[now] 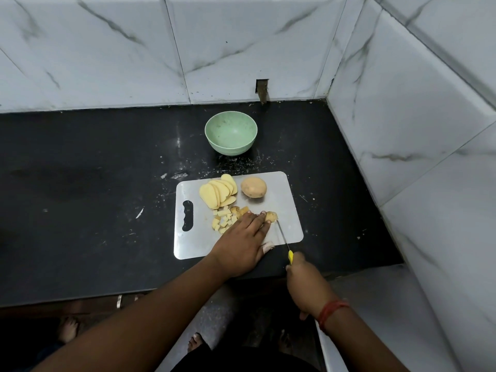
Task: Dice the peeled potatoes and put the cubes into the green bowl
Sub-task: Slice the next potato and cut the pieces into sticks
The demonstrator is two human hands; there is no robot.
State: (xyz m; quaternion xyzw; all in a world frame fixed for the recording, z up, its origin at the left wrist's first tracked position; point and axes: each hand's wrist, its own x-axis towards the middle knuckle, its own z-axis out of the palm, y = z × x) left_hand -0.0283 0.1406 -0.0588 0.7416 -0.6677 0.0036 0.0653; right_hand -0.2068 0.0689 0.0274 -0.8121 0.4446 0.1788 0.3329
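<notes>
Fingers of the right hand point(306, 283) are curled round the yellow plastic handle of a thin-bladed kitchen knife point(284, 241), near the counter's front edge; the blade runs forward over the board, its tip just beside the potato piece under the other hand. A red thread band point(331, 310) circles the right wrist.

Fingers of the left hand point(241, 242) lie fairly straight and close together, pressing down on a pale yellow potato piece point(271, 216) at mid-board. The thumb tip carries a whitish wrap point(268, 247).

Flat grey rectangular cutting board point(288, 210), slotted handle on its left side, lies on the black stone countertop point(94, 197).

Small yellow potato cubes point(222, 222): a loose cluster on the board, touching the left side of the left hand's fingers.

Oval yellow potato slices point(218, 193): overlapping in a fanned stack, far-left part of the board, beyond the cubes.

Whole round tan potato point(253, 187): on the board's far side, just right of the slices, apart from them.

Round pale green bowl point(231, 132): upright on the countertop beyond the board, no cubes in it, near the wall.

White marble-patterned wall tiles point(120, 49): behind and to the right of the counter, with a small dark notch point(262, 89) at the base above the bowl.
</notes>
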